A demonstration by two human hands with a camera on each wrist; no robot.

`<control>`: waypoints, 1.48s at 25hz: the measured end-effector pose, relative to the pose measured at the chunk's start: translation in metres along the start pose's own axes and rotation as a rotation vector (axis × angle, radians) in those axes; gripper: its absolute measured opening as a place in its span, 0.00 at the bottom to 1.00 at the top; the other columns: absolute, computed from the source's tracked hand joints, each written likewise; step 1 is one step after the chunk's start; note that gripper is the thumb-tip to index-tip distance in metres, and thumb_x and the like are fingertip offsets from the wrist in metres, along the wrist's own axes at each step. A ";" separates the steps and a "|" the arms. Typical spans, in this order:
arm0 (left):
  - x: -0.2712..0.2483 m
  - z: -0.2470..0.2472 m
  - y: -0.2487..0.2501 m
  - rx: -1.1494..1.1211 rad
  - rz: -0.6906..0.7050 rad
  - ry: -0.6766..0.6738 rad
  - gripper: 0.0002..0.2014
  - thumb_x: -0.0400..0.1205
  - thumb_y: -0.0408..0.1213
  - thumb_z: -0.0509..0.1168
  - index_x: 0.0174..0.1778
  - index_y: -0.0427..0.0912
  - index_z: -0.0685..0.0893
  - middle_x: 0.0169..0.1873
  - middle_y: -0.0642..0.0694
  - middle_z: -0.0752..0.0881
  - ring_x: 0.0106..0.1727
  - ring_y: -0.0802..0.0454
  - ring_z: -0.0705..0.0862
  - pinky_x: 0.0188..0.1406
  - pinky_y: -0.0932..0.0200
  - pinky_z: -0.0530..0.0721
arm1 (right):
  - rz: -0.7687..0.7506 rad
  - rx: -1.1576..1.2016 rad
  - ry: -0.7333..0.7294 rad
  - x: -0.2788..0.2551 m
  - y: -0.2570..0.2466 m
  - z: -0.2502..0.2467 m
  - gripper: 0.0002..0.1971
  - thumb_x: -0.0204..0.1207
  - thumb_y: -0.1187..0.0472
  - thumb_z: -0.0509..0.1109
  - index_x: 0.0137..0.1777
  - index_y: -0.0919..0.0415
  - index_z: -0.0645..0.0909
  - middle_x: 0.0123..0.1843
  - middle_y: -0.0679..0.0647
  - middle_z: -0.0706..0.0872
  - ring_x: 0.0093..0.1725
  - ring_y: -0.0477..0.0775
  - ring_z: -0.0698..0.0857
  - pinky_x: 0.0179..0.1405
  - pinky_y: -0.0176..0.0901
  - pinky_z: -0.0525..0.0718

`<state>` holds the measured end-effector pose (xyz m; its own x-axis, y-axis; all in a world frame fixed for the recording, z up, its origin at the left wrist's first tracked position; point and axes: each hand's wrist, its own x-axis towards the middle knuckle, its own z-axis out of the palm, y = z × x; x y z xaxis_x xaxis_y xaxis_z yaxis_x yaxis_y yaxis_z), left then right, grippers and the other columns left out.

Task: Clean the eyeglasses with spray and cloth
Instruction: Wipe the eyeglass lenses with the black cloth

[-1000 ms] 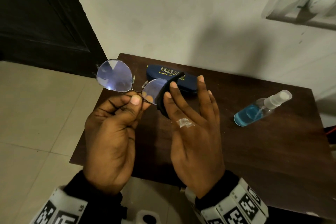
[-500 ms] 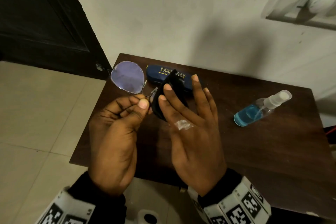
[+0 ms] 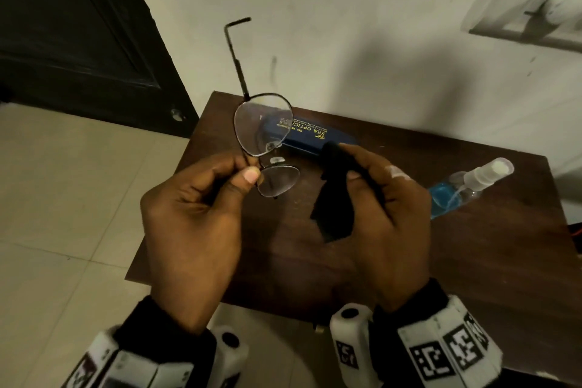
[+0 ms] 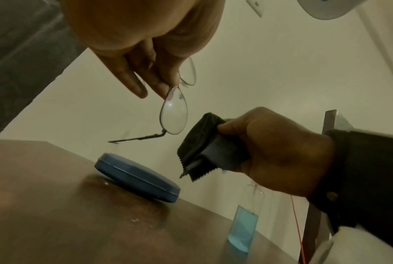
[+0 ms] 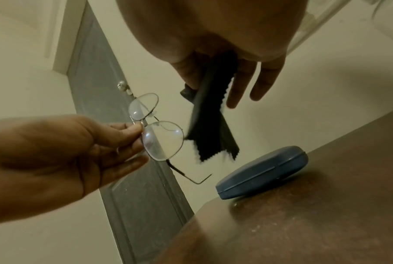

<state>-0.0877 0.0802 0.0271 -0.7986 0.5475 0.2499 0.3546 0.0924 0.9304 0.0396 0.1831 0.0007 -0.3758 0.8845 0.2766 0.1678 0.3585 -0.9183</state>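
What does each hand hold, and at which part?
Left hand pinches the glasses at the bridge, between the lenses. Right hand grips the cloth near its upper edge.

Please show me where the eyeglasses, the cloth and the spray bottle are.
eyeglasses (image 3: 263,124), head view, upper lens.
cloth (image 3: 333,211), head view, hanging dark fold.
spray bottle (image 3: 442,197), head view, blue liquid part.

I see the thin wire-rimmed eyeglasses (image 3: 263,148) raised above the counter (image 3: 472,261), one temple unfolded. The black cloth (image 3: 333,198) hangs just beside them. The spray bottle (image 3: 466,186) of blue liquid lies on its side.
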 end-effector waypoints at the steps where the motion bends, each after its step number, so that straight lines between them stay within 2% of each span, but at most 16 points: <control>1: 0.000 0.001 -0.001 -0.004 -0.008 0.012 0.08 0.76 0.32 0.71 0.48 0.48 0.88 0.42 0.55 0.90 0.47 0.60 0.89 0.53 0.61 0.85 | 0.018 0.046 0.004 0.000 -0.001 0.001 0.16 0.78 0.63 0.63 0.62 0.58 0.85 0.53 0.48 0.89 0.54 0.49 0.87 0.49 0.57 0.88; 4: 0.000 0.003 -0.004 -0.066 -0.062 0.024 0.08 0.76 0.32 0.71 0.49 0.47 0.90 0.41 0.54 0.91 0.47 0.57 0.90 0.54 0.53 0.86 | -0.092 -0.045 -0.014 -0.005 -0.005 0.004 0.14 0.78 0.60 0.63 0.60 0.58 0.85 0.52 0.50 0.89 0.53 0.48 0.87 0.47 0.55 0.88; 9: -0.006 0.010 0.002 -0.012 0.008 -0.014 0.09 0.75 0.31 0.71 0.50 0.41 0.90 0.44 0.55 0.90 0.47 0.63 0.89 0.51 0.67 0.84 | -0.300 -0.206 -0.045 -0.009 -0.007 0.008 0.15 0.75 0.64 0.64 0.60 0.56 0.85 0.55 0.36 0.81 0.59 0.51 0.83 0.52 0.56 0.85; 13: -0.009 0.010 0.001 0.024 0.103 -0.025 0.10 0.75 0.27 0.72 0.51 0.41 0.87 0.44 0.57 0.88 0.48 0.66 0.88 0.49 0.76 0.81 | -0.408 -0.299 -0.129 -0.011 -0.010 0.009 0.18 0.73 0.65 0.60 0.58 0.58 0.87 0.58 0.49 0.88 0.65 0.55 0.79 0.58 0.59 0.80; 18: -0.010 0.009 0.001 0.037 0.141 -0.033 0.11 0.75 0.26 0.72 0.50 0.42 0.87 0.44 0.58 0.87 0.47 0.69 0.87 0.48 0.77 0.80 | -0.514 -0.420 -0.170 -0.011 -0.012 0.007 0.18 0.72 0.64 0.62 0.58 0.57 0.87 0.61 0.49 0.88 0.71 0.58 0.74 0.63 0.61 0.74; 22: -0.006 0.008 -0.003 -0.003 0.062 0.007 0.08 0.75 0.30 0.72 0.49 0.41 0.89 0.42 0.55 0.89 0.44 0.65 0.89 0.47 0.73 0.83 | -0.477 -0.433 -0.169 -0.006 -0.005 0.002 0.19 0.71 0.62 0.61 0.58 0.57 0.87 0.59 0.50 0.89 0.71 0.57 0.73 0.62 0.63 0.75; 24: -0.007 0.009 -0.003 0.024 0.076 -0.011 0.08 0.74 0.29 0.72 0.48 0.38 0.89 0.42 0.53 0.89 0.45 0.64 0.89 0.47 0.75 0.81 | -0.434 -0.429 -0.173 -0.006 -0.003 0.002 0.18 0.72 0.61 0.61 0.58 0.57 0.87 0.56 0.50 0.90 0.68 0.55 0.74 0.62 0.60 0.76; 29: -0.011 0.012 -0.003 0.081 0.133 -0.058 0.08 0.75 0.28 0.72 0.49 0.38 0.89 0.44 0.54 0.88 0.50 0.64 0.87 0.48 0.79 0.79 | -0.307 -0.369 -0.188 -0.005 -0.008 0.004 0.17 0.74 0.61 0.62 0.59 0.54 0.86 0.49 0.50 0.85 0.55 0.52 0.79 0.49 0.54 0.81; 31: -0.012 0.012 -0.003 0.107 0.154 -0.065 0.09 0.74 0.29 0.71 0.50 0.39 0.88 0.44 0.56 0.87 0.50 0.66 0.86 0.49 0.80 0.78 | -0.311 -0.371 -0.225 -0.006 -0.010 0.005 0.18 0.73 0.61 0.62 0.60 0.54 0.86 0.49 0.51 0.84 0.53 0.53 0.79 0.47 0.52 0.80; 34: -0.010 0.009 -0.004 0.108 0.127 -0.041 0.10 0.74 0.29 0.72 0.50 0.41 0.87 0.42 0.58 0.86 0.46 0.75 0.85 0.47 0.82 0.78 | -0.306 -0.414 -0.250 -0.004 -0.008 0.003 0.17 0.74 0.62 0.64 0.59 0.52 0.87 0.48 0.51 0.83 0.52 0.53 0.79 0.46 0.53 0.80; 37: -0.007 0.008 -0.003 0.101 0.106 -0.021 0.11 0.74 0.28 0.72 0.51 0.42 0.86 0.41 0.61 0.85 0.45 0.78 0.84 0.46 0.82 0.77 | -0.309 -0.426 -0.248 -0.004 -0.005 0.000 0.16 0.73 0.64 0.66 0.58 0.52 0.87 0.46 0.49 0.83 0.49 0.51 0.79 0.44 0.53 0.80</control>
<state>-0.0789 0.0824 0.0207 -0.7442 0.5757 0.3389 0.4845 0.1160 0.8671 0.0404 0.1778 0.0044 -0.6594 0.6414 0.3922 0.3488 0.7231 -0.5962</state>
